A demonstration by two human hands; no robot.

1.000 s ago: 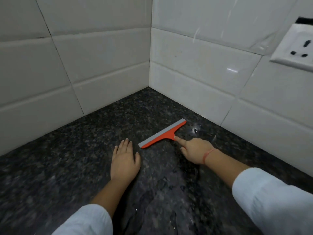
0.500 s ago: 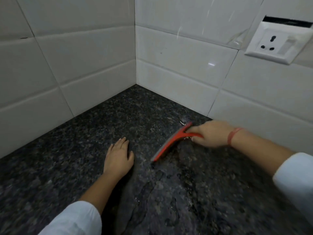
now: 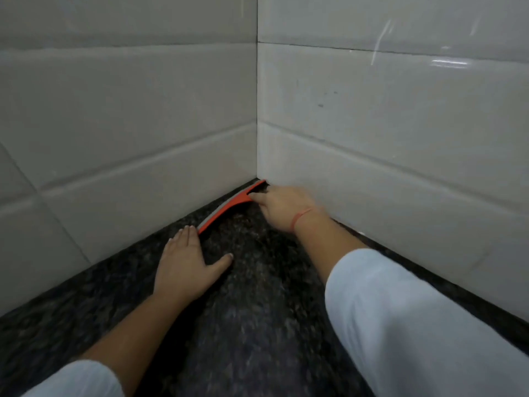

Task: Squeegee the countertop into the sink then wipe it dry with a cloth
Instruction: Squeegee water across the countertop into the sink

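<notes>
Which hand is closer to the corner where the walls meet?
Right. The right hand grips the orange squeegee right beside the wall corner; the left hand lies flat on the dark countertop, farther back, fingertips by the blade's near end.

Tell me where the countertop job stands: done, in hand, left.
Done: nothing I can confirm; the countertop is too blurred to judge wet from dry. In hand: the right hand grips the orange squeegee, its blade set into the corner along the tiled wall, left hand flat on the countertop. Left: the strokes toward the sink and the cloth wipe; neither sink nor cloth is in view.
</notes>
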